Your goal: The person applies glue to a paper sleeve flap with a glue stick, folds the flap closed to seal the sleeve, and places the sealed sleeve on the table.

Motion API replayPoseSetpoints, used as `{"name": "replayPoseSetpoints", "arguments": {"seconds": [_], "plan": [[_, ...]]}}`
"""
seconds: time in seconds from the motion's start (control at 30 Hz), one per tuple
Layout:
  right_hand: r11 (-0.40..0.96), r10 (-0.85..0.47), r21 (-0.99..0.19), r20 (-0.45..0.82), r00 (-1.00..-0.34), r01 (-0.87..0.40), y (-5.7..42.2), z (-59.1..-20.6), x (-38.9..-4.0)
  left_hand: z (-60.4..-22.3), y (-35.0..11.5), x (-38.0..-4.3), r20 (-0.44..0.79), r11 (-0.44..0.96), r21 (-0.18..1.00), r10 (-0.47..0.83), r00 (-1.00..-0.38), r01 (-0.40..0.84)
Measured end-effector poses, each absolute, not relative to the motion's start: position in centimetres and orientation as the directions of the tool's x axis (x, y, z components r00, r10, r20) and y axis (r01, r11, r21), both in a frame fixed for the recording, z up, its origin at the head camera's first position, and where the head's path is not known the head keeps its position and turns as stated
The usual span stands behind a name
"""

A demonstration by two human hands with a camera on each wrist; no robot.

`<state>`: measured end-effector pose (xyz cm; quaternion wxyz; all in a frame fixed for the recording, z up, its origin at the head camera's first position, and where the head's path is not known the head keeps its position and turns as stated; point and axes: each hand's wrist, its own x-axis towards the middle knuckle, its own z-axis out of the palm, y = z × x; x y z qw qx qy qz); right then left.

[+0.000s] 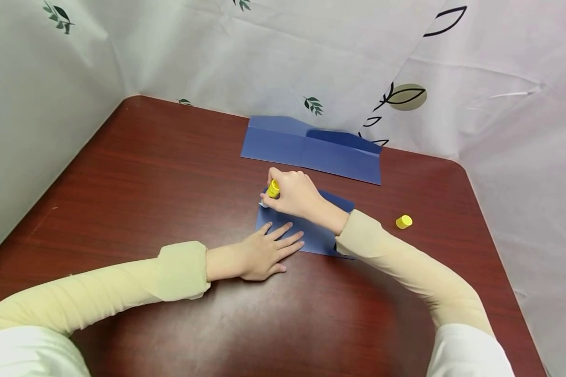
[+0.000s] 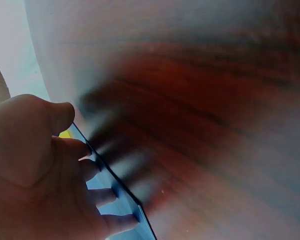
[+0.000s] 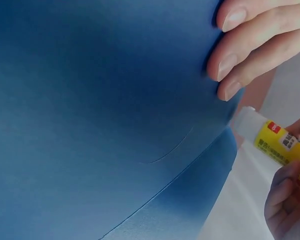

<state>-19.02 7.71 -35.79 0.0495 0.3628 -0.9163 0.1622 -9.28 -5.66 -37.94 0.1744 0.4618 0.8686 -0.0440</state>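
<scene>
My right hand (image 1: 298,195) grips a yellow glue stick (image 3: 282,142), tilted with its white end down at the far left corner of a blue paper piece (image 1: 318,238). In the right wrist view this paper (image 3: 115,100) shows a crease and a folded flap along one edge. Spread fingers of my left hand (image 1: 266,254) rest flat on the near left part of the paper. The left wrist view shows the left hand (image 2: 35,170) from its thumb side, fingertips on the paper's edge. The right forearm hides part of the paper.
A second creased blue paper (image 1: 311,152) lies at the back of the brown table (image 1: 170,173), by the patterned cloth (image 1: 273,57). To the right stands a small yellow cap (image 1: 404,222).
</scene>
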Motion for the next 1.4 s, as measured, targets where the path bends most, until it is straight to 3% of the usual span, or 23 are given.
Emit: {"name": "replayPoseSetpoints", "arguments": {"seconds": [0.27,0.47,0.57,1.0,1.4], "plan": [[0.705,-0.665,-0.165,0.185,-0.724,-0.69,7.1,-35.9,-19.0,-37.7,-5.4,-9.6,-0.384,0.579,0.091,0.771,-0.508,0.81],[0.71,-0.679,-0.008,0.256,-0.688,-0.704,6.5,-36.3,-18.7,-37.8,-5.5,-9.5,-0.372,0.592,0.134,0.773,-0.514,0.795],[0.705,-0.682,0.016,0.289,-0.671,-0.709,6.3,-36.6,-18.7,-38.0,-5.6,-9.4,-0.355,0.596,0.166,0.779,-0.516,0.786],[0.713,-0.666,-0.027,0.285,-0.689,-0.7,7.0,-36.6,-19.3,-37.5,-5.7,-9.9,-0.373,0.623,0.32,0.776,-0.509,0.714],[0.74,-0.628,-0.088,0.265,-0.732,-0.667,9.4,-36.6,-19.2,-37.3,-5.5,-10.0,-0.395,0.635,0.338,0.766,-0.508,0.694]]}}
